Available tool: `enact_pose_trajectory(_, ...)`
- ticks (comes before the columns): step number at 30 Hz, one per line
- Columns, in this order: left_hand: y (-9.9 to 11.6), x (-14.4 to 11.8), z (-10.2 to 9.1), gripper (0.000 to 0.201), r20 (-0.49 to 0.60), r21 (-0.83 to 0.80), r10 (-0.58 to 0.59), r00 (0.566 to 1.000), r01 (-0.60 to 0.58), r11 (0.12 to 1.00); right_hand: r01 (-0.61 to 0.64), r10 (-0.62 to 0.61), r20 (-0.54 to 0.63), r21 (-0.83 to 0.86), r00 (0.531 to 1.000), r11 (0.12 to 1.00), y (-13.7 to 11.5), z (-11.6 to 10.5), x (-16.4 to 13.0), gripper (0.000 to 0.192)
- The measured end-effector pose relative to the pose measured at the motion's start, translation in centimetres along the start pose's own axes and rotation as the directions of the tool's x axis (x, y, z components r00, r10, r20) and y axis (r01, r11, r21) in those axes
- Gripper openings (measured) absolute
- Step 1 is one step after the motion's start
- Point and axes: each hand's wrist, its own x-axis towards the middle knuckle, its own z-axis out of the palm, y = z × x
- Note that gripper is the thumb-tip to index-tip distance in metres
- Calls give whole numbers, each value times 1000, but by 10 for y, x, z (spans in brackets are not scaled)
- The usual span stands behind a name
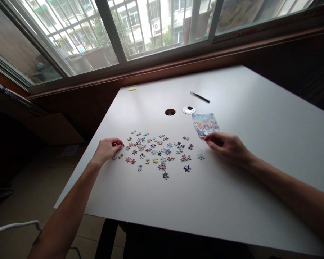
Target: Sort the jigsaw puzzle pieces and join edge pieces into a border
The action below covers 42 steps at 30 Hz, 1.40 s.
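Dozens of puzzle pieces (153, 152) lie spread on the table (232, 205), perhaps for easy viewing, the left hand (108, 149) seemingly pinching one, the half-curled right hand (229, 146) at the picture sheet's (206, 123) near edge, its grip unclear.

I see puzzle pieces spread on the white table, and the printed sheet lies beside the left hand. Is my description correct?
Not quite: in the head view, the printed sheet lies beside the right hand. The puzzle pieces are spread on the white table.
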Motion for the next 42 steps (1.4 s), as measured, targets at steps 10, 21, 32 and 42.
enact_pose_trajectory(10,-14,-3,4,38,21,-158,-46,999,49,986,5,-5,1,4,1000,1000,1,1,0,18)
enact_pose_trajectory(21,-22,-7,5,34,28,86,224,974,-226,970,-3,3,11,-10,1000,1000,0,0,0,19)
enact_pose_trajectory(32,-6,-23,1,36,-45,-296,-30,999,15,955,7,-7,2,-12,1000,1000,0,1,0,18)
enact_pose_trajectory(42,0,-32,14,24,-145,-32,164,976,-171,985,7,-7,-1,-16,1000,1000,-1,0,0,18)
